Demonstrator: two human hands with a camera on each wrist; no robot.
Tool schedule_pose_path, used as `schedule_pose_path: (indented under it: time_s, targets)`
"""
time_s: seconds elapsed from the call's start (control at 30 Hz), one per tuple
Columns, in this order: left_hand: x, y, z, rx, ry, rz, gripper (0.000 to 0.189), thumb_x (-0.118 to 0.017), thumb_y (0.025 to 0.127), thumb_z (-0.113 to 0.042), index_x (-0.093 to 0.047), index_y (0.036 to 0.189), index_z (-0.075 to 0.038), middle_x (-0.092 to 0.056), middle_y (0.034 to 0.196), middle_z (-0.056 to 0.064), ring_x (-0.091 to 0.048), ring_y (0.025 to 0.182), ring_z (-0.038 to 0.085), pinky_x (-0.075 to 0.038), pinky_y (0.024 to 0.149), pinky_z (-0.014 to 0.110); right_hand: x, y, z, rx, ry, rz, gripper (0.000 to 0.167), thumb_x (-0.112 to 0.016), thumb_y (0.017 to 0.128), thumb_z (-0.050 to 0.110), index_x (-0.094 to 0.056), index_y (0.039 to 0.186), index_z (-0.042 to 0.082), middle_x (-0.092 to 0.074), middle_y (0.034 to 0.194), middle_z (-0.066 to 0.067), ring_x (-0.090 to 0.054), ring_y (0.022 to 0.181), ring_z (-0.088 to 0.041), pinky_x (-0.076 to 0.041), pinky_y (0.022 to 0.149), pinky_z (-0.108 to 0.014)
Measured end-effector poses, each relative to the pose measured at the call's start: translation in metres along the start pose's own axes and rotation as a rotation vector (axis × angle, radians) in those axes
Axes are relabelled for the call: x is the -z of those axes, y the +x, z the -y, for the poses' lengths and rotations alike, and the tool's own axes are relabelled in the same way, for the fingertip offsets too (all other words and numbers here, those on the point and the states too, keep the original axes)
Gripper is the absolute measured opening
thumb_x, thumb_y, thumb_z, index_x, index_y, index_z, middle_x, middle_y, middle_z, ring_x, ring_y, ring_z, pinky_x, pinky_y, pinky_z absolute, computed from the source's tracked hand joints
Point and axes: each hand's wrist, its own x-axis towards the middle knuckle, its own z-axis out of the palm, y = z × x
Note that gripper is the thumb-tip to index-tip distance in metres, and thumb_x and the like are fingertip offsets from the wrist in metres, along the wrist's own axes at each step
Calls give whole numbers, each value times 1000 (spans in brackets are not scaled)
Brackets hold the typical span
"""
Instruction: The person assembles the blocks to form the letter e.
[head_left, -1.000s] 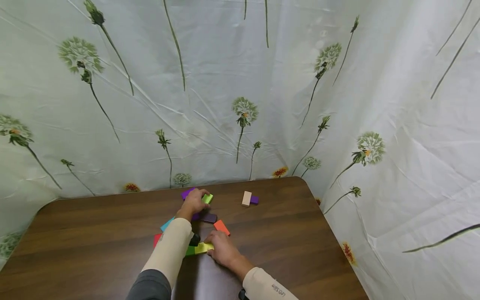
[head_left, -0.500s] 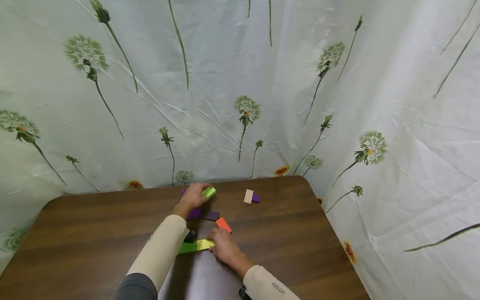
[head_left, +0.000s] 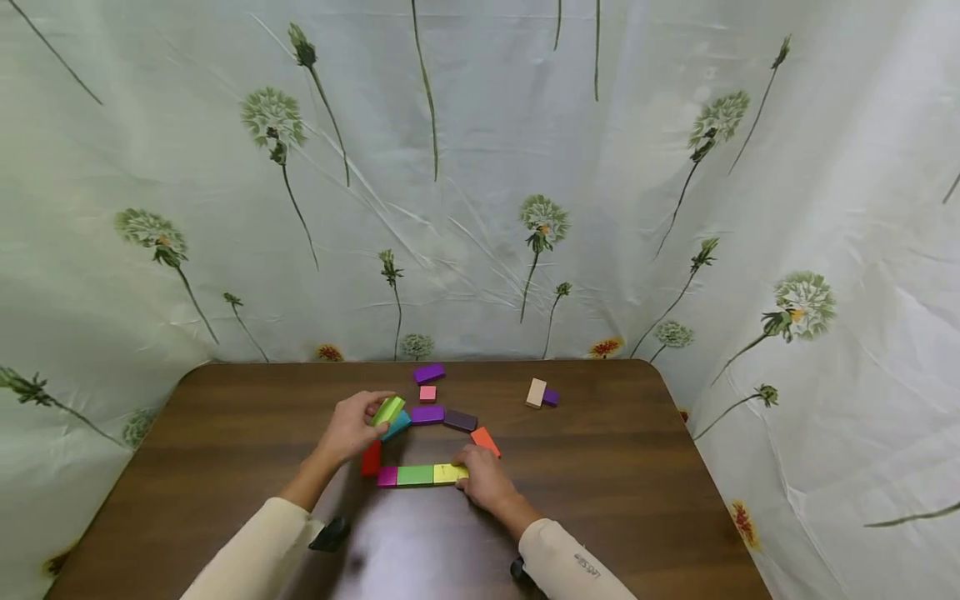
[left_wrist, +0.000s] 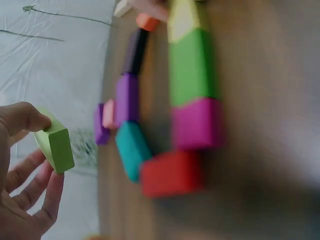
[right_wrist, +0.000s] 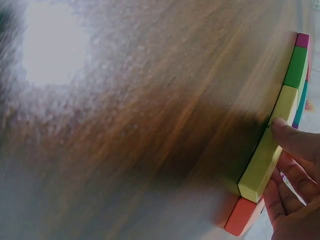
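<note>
Holding a lime block point(head_left: 387, 410) pinched in its fingers above the teal block point(head_left: 397, 426), the left hand point(head_left: 348, 429) had not yet added it to the ring of blocks. The right hand point(head_left: 483, 481) pressed relaxed fingers against the yellow block point(head_left: 448, 474); judging by the gaps and strays on the far surface point(head_left: 600, 467), the ring looked roughly two-thirds finished.

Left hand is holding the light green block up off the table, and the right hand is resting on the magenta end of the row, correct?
Not quite. The left hand does hold the light green block off the table, but the right hand rests on the yellow block at the row's other end. The right wrist view shows its fingers on it.
</note>
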Motion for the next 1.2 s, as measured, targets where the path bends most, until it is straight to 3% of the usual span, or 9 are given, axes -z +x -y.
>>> schedule_pose_path:
  time_s: [0.2,0.4,0.67,0.87,1.1,1.2]
  targets:
    - [6,-66,13,108,69,-42,47,-73,74,2,-65,120,0,-64,106,19,-65,81,28,-54,68,38,0,-1,-1,13,-3,-14,22,-81,72,4,-73,92,4,-65,89,-2,-63,85,-18,-51,76,-30]
    - [-15,-100,13,172,102,-47,47,-71,74,0,-65,121,2,-62,110,17,-60,80,22,-49,68,33,4,-4,-8,-7,-2,-13,22,-81,72,5,-73,93,4,-65,88,-3,-63,86,-20,-51,77,-33]
    - [-35,-118,17,107,215,-87,44,-69,72,0,-66,115,6,-58,113,16,-58,95,31,-49,76,42,2,-2,-1,4,20,-22,22,-80,73,4,-72,94,3,-65,89,-4,-63,86,-22,-51,77,-36]
    - [-42,-124,17,48,322,-83,38,-76,73,-2,-68,109,8,-58,111,15,-59,91,34,-51,74,46,0,0,0,1,35,-3,23,-80,75,5,-72,96,2,-65,91,-5,-63,88,-22,-51,78,-35]
    - [-42,-126,17,0,332,-20,47,-81,73,-8,-64,111,13,-57,117,21,-59,97,39,-50,82,50,1,-1,-1,-7,28,-2,23,-80,75,5,-72,96,2,-65,91,-5,-63,89,-22,-51,80,-36]
    - [-39,-128,20,-51,325,-5,50,-82,68,0,-62,112,15,-57,122,23,-59,101,42,-50,84,51,1,-1,-1,9,27,-11,23,-80,74,5,-72,95,2,-65,91,-5,-63,88,-22,-51,79,-35]
